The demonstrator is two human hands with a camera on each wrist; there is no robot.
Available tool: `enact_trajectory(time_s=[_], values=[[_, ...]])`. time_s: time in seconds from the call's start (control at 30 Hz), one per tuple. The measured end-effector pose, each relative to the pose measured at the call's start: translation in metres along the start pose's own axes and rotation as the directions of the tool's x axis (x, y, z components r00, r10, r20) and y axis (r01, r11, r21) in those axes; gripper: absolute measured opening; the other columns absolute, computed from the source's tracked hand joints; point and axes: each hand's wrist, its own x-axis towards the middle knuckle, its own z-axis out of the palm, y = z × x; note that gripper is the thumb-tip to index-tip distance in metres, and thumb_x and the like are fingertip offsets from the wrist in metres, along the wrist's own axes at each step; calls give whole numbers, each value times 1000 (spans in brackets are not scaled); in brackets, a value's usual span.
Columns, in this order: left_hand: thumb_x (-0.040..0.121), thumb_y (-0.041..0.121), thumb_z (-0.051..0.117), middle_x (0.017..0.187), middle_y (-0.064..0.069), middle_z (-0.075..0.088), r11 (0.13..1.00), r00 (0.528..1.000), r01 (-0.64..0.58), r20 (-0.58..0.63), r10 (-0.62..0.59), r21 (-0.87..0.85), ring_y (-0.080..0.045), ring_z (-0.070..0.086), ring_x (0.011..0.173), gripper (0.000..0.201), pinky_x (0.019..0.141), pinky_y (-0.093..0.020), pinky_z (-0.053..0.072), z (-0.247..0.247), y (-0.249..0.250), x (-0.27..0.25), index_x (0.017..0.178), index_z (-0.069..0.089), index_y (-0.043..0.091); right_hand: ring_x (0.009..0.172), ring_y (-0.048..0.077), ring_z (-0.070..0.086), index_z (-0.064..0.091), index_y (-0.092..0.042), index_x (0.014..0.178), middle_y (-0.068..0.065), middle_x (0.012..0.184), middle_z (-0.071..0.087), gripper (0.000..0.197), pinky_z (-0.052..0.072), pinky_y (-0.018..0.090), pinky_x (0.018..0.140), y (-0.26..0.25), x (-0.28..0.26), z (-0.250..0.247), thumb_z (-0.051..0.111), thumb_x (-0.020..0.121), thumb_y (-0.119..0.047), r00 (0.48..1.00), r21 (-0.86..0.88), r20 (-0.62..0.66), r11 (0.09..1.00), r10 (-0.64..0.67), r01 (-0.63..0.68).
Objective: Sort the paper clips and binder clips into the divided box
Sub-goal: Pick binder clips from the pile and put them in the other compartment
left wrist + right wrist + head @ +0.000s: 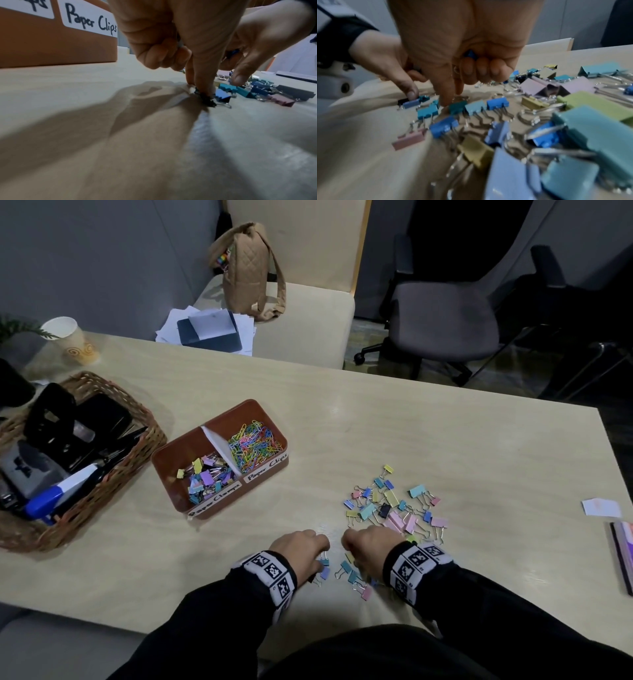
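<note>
A brown divided box [265,470] holds binder clips in its left part and paper clips [253,445] in its right. A pile of pastel binder clips [394,506] lies on the table to its right. At the table's front, my left hand [320,554] pinches a small black binder clip [205,99] between thumb and forefinger, beside a blue clip [223,95]. My right hand [452,100] keeps a blue binder clip [471,54] under its curled fingers, while its thumb and forefinger touch a teal clip [456,108].
A wicker basket [144,419] of office tools stands at the left, with a paper cup [72,340] behind it. A notebook [623,556] and a paper scrap [601,506] lie at the right edge. Chairs stand beyond the table.
</note>
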Motion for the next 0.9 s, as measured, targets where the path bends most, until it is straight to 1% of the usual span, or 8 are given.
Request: enact_trajectory(time_s=[0.33,0.5,0.57,0.67,0.7,0.77,0.83,0.9], values=[[89,29,55,116,-12,56,997,997,67,-27,-66,28,-34,56,103,32,80,-36,44,-3,5,9,113,50,9,88,29,56,47,-16,111,9,98,58,28,50,36,73,-9,13,6,59,86,-14,992,-128,-60,986,-113,105],[95,22,39,113,-15,57,989,983,145,-113,-147,-27,-36,57,101,26,80,-38,44,-1,-4,11,111,53,7,81,23,56,49,-19,89,3,87,61,15,50,33,73,-7,3,-3,40,85,-29,988,256,-129,965,87,-52],[96,17,38,110,-17,57,974,972,185,-119,-201,-131,-35,57,98,24,80,-37,43,-2,-13,10,108,53,4,78,21,58,53,-14,87,3,84,63,25,49,32,73,-5,4,-6,32,92,-26,976,521,-108,847,192,-109],[101,25,35,94,-14,58,897,941,224,-153,-300,-381,-30,56,89,29,76,-32,39,-5,-26,3,94,55,5,45,18,47,49,-8,69,6,56,54,28,36,25,48,3,10,-14,32,91,-10,949,951,88,258,303,-171],[102,28,33,87,-11,57,844,925,233,-157,-345,-484,-27,55,83,31,73,-31,39,-7,-27,-1,88,54,8,39,17,41,47,-8,65,9,51,50,29,31,23,43,6,8,-19,30,88,-4,953,983,149,66,265,-172],[102,24,33,78,-10,56,585,899,234,-57,-435,-776,-22,50,64,31,60,-29,38,-10,-25,-6,81,51,10,46,21,44,49,-4,64,24,60,55,26,32,23,43,15,7,-24,27,77,1,974,980,183,-108,131,-170],[100,14,33,70,-14,52,168,895,218,128,-427,-961,-17,39,50,25,49,-24,28,-12,-18,-10,79,47,10,58,27,49,52,-2,68,30,78,59,21,37,26,47,21,4,-24,32,74,-5,984,977,177,-129,31,-172],[95,5,32,65,-16,50,-5,903,222,208,-376,-975,-15,38,48,22,48,-22,26,-14,-13,-12,80,47,10,59,26,50,55,-3,72,28,83,60,18,39,27,50,22,4,-24,42,79,-13,982,979,186,-83,14,-185]])
